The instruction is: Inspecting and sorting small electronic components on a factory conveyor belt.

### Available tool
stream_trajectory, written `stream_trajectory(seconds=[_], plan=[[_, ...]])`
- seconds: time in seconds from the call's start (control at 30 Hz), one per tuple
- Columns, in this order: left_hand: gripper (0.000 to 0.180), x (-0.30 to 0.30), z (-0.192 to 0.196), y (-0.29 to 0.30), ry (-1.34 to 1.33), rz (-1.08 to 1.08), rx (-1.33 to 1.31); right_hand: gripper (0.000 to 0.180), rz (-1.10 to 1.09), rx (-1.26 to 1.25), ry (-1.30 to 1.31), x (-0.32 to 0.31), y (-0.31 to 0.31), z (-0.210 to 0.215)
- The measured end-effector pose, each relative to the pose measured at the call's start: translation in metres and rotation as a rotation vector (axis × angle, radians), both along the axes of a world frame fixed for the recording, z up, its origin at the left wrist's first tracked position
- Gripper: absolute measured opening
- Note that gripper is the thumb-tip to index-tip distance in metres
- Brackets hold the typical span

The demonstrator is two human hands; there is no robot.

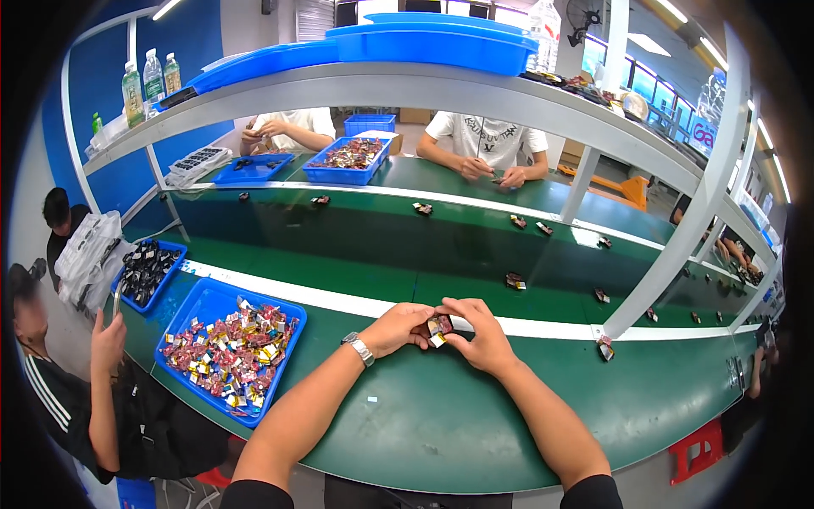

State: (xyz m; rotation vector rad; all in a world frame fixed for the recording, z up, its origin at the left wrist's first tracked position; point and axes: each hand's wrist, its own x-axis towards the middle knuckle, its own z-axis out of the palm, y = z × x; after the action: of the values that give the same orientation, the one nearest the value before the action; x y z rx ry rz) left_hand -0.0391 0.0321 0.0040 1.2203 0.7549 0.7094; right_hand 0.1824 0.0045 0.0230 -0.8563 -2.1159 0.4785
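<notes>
Head view: two bare forearms come up from the lower edge and meet over the near strip of a green workbench.
Left hand (398,329): fingers curled and pinching the left end of a small dark-red and silver foil-wrapped packet (438,329); a silver metal wristwatch (359,348) sits on that wrist.
Right hand (479,335): fingers bent over the packet's right end, thumb underneath, gripping it as well.
Packet position: raised between both hands, just above the table's near edge of the white stripe; held at both ends, probably so the fingertips can work the wrapper.
Packet material: glossy, crinkled foil, roughly rectangular, with a pale flap showing at its lower corner.
Blue plastic tray (284,369): shallow, rectangular, rigid-walled, heaped with loose red, gold and silver wrapped pieces; it lies near the left forearm, likely kept within easy reach.
Green table surface (441,416): smooth, matte, mat-like, curved only by the lens.
Belt strip (356,246): darker, shinier green lane beyond the white stripe, carrying single small dark packets well apart from one another.
Second blue tray (144,271): farther left, holding dark wrapped pieces.
Far side: seated people in white shirts handle small items beside more blue trays.
</notes>
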Motion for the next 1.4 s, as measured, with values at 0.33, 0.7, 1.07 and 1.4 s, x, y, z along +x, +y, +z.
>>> stream_trajectory(seconds=[0.33, 0.7, 1.07, 1.4], plan=[[0.036, 0.002, 0.003, -0.008, -0.165, 0.055, -0.047, 0.046, 0.041, 0.057, 0.069, 0.0, 0.003, -0.005], [0.032, 0.026, 0.001, -0.014, -0.17, 0.112, -0.009, 0.028, -0.271, 0.135, -0.028, -0.003, -0.001, -0.012], [0.031, 0.041, -0.019, -0.009, -0.273, 0.075, 0.024, 0.022, -0.236, 0.3, -0.078, 0.006, -0.003, -0.007], [0.029, 0.038, -0.02, -0.009, -0.337, 0.08, 0.03, 0.024, -0.213, 0.29, -0.072, -0.007, -0.001, -0.007]])
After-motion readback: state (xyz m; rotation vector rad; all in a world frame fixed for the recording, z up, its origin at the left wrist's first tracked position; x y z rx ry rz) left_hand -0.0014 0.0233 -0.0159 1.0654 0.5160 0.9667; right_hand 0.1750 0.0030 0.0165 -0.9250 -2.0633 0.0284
